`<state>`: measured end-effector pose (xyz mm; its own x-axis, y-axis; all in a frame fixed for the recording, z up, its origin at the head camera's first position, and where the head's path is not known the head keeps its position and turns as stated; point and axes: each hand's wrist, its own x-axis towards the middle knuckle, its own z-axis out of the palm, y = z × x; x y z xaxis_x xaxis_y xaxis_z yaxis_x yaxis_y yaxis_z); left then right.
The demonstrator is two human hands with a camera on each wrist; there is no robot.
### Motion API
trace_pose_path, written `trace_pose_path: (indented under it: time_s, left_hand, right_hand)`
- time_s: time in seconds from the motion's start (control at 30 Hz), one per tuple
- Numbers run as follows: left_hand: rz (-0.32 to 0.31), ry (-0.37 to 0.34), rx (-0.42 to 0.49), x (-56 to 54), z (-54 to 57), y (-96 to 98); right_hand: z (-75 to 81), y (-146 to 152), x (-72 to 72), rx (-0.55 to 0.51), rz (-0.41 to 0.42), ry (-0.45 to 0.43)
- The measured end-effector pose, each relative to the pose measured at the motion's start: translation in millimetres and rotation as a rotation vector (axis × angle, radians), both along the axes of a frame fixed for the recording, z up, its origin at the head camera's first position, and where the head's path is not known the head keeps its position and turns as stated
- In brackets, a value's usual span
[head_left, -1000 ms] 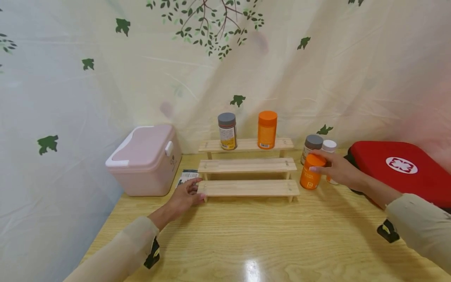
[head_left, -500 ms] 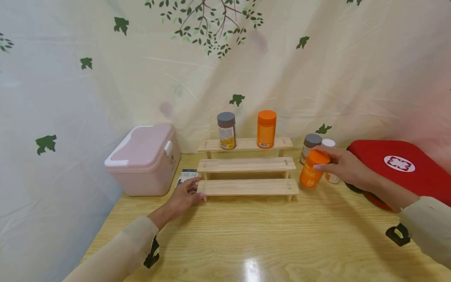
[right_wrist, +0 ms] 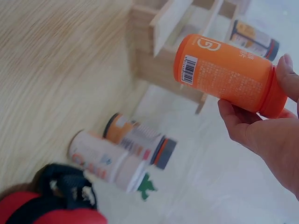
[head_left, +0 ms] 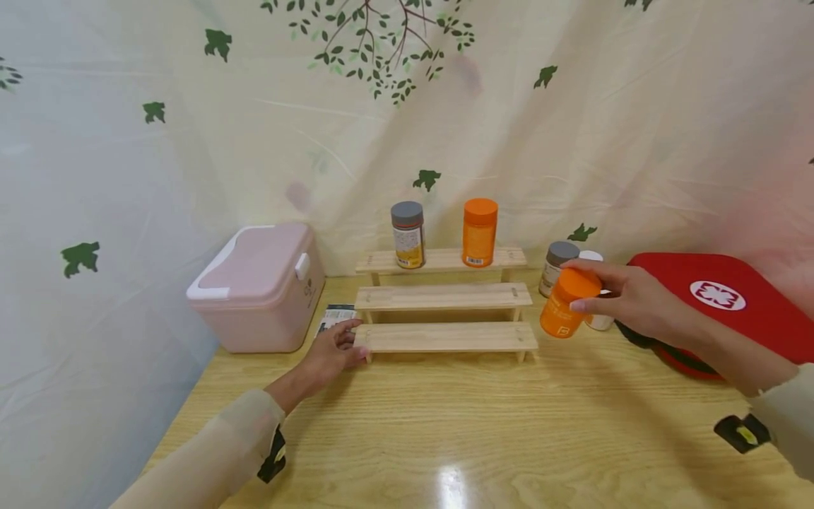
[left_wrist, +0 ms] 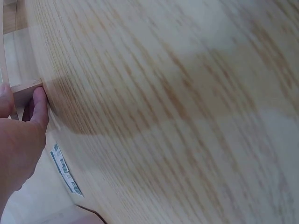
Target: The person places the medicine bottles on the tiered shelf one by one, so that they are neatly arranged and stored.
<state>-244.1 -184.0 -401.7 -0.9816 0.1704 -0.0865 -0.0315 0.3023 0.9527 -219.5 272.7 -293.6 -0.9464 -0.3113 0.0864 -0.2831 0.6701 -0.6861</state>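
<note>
My right hand (head_left: 626,293) grips an orange bottle (head_left: 568,305) by its lid, thumb on the near side. The bottle is tilted, with its base toward the rack; in the right wrist view the orange bottle (right_wrist: 224,74) shows a barcode near its base. My left hand (head_left: 333,350) holds the left end of the lowest step of a three-step wooden rack (head_left: 445,339). In the left wrist view the fingers (left_wrist: 41,105) lie against the rack's leg. On the top step stand a grey-lidded bottle (head_left: 408,237) and another orange bottle (head_left: 480,233).
Behind my right hand stand a grey-capped bottle (head_left: 552,272) and a white-capped bottle (right_wrist: 105,158), partly hidden in the head view. A red first-aid case (head_left: 763,304) lies at the right. A pink lidded box (head_left: 254,297) and a small printed packet (head_left: 333,317) are on the left.
My right hand has lifted the orange bottle slightly and tilted it, its lid swinging right. The left hand keeps its place on the rack.
</note>
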Motion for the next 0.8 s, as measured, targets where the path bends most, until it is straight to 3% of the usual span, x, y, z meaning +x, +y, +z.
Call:
trace_pose_path:
  time_s: [0.3, 0.5, 0.7, 0.8]
  left_hand:
    - [0.003, 0.005, -0.003, -1.5, -0.8, 1.0]
    - [0.017, -0.004, -0.001, -1.3, -0.6, 2.2]
    - [0.018, -0.008, -0.009, -0.8, -0.1, 1.6]
    - [0.019, -0.008, -0.011, -0.5, 0.8, 1.7]
  right_hand:
    - [13.6, -37.3, 1.3, -0.121, 0.115, 0.013]
    - [15.8, -66.0, -13.8, -0.173, 0.199, -0.004]
    - [18.4, -97.7, -32.1, -0.202, 0.223, -0.050]
    - [20.2, -110.3, -40.0, -0.190, 0.240, -0.029]
